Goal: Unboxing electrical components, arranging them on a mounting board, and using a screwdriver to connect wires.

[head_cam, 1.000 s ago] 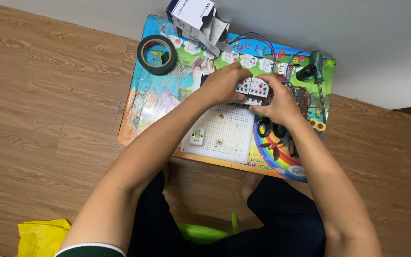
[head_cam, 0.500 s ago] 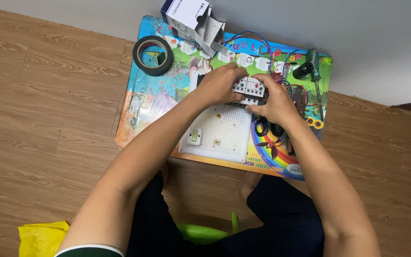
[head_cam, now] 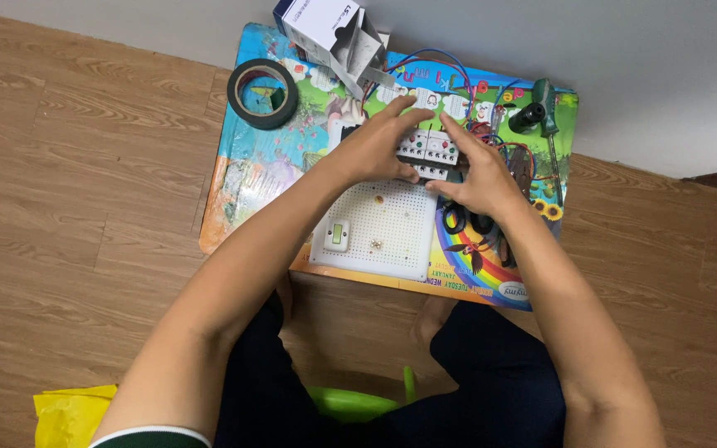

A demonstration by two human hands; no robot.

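Both hands clamp a white breaker block (head_cam: 427, 153): left hand (head_cam: 375, 149) grip curled over its left end, right hand (head_cam: 479, 170) grip pinching its right side. Block sits at white pegboard's (head_cam: 383, 228) top edge on colourful tabletop (head_cam: 251, 178); black tape roll (head_cam: 262, 93) well apart, far left.

A small white and grey box with switches (head_cam: 427, 153) lies flat. It sits at the top edge of a white board full of tiny holes (head_cam: 387, 228).
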